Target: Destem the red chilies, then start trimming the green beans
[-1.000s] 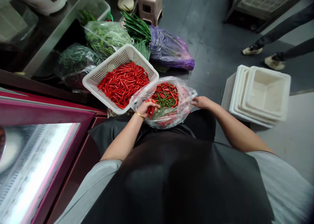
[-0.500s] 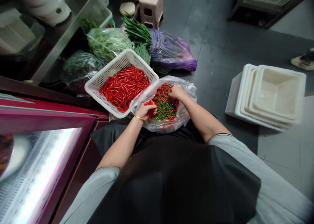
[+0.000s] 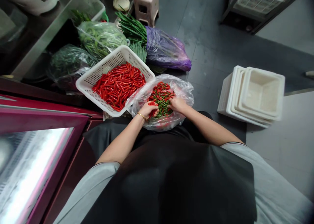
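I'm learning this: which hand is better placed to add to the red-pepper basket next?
Probably the left hand: it holds red peppers and sits nearer the basket than the right hand.

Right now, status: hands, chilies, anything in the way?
Left hand closed on red chilies; right hand among red-green chilies inside open plastic bag. Chili basket alongside. Nothing visibly blocking either hand.
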`<state>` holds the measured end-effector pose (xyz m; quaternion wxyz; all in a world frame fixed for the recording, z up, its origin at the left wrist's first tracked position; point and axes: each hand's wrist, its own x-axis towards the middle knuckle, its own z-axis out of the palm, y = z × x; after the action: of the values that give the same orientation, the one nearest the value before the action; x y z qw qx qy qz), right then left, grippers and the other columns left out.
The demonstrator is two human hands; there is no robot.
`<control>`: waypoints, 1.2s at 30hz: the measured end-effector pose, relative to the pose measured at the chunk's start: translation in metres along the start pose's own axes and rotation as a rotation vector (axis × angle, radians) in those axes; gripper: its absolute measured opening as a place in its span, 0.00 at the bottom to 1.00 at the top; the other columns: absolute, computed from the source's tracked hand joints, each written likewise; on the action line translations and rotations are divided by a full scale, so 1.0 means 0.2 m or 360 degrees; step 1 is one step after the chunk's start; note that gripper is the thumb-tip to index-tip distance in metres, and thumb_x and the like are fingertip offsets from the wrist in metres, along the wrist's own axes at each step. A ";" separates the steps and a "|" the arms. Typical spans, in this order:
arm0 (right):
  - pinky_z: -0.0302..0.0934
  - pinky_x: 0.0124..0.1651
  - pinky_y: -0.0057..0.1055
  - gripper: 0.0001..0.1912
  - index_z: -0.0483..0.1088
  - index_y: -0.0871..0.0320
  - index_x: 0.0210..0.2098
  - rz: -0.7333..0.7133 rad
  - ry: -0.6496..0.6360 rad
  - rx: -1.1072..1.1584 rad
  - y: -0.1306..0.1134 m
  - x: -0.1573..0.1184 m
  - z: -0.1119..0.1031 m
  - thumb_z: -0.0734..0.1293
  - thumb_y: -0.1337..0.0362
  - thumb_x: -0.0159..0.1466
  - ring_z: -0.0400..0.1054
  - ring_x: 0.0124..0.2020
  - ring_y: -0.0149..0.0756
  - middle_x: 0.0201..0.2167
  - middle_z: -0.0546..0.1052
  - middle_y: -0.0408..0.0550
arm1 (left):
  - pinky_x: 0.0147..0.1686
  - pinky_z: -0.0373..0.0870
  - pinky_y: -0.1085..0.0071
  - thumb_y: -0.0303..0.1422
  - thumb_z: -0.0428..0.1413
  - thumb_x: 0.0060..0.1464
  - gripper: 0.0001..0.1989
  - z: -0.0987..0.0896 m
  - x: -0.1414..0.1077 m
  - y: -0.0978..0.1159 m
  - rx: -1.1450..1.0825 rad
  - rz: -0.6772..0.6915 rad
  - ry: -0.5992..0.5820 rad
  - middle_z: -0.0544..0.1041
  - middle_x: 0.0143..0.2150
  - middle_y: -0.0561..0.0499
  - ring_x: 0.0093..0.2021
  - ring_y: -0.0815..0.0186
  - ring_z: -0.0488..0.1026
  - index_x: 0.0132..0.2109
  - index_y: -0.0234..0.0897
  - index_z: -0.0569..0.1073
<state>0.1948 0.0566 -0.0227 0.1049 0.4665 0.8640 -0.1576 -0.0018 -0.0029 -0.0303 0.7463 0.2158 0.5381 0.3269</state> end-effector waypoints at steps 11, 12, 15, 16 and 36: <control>0.59 0.40 0.28 0.10 0.75 0.61 0.35 -0.0016 0.0384 0.0763 -0.14 0.00 -0.12 0.64 0.62 0.64 0.70 0.34 0.33 0.32 0.77 0.48 | 0.31 0.74 0.69 0.31 0.67 0.33 0.20 0.04 -0.09 0.00 -0.0156 0.0513 0.0031 0.76 0.34 0.51 0.33 0.66 0.75 0.34 0.33 0.68; 0.60 0.39 0.27 0.09 0.74 0.61 0.35 0.0017 0.0399 0.0858 -0.18 -0.01 -0.11 0.63 0.63 0.64 0.69 0.32 0.31 0.31 0.77 0.46 | 0.31 0.73 0.69 0.30 0.67 0.33 0.19 0.06 -0.07 -0.02 -0.0178 0.0512 0.0064 0.75 0.31 0.53 0.31 0.68 0.74 0.34 0.33 0.67; 0.59 0.37 0.26 0.10 0.74 0.59 0.37 -0.0015 0.0415 0.0763 -0.27 -0.02 -0.03 0.62 0.63 0.65 0.69 0.32 0.31 0.34 0.77 0.46 | 0.30 0.72 0.70 0.26 0.65 0.33 0.17 0.08 -0.03 -0.06 -0.0215 0.0423 0.0201 0.71 0.24 0.58 0.24 0.71 0.71 0.31 0.35 0.66; 0.59 0.37 0.26 0.10 0.74 0.58 0.38 -0.0068 0.0408 0.0618 -0.28 -0.03 -0.01 0.62 0.62 0.65 0.69 0.34 0.32 0.36 0.77 0.48 | 0.29 0.72 0.70 0.25 0.65 0.33 0.17 0.07 -0.02 -0.08 -0.0196 0.0381 0.0230 0.71 0.23 0.58 0.24 0.70 0.71 0.30 0.35 0.65; 0.63 0.37 0.29 0.08 0.72 0.61 0.32 -0.0337 0.0044 0.1184 -0.29 -0.06 -0.32 0.66 0.62 0.61 0.70 0.31 0.33 0.28 0.77 0.48 | 0.28 0.66 0.73 0.30 0.63 0.38 0.15 -0.05 -0.26 0.16 0.0430 0.0708 -0.0208 0.71 0.27 0.55 0.25 0.71 0.68 0.35 0.36 0.68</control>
<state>0.1504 0.0410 0.0503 -0.1000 0.3829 0.7925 -0.4640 -0.0302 -0.0191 0.0232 0.6536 0.4472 0.4668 0.3936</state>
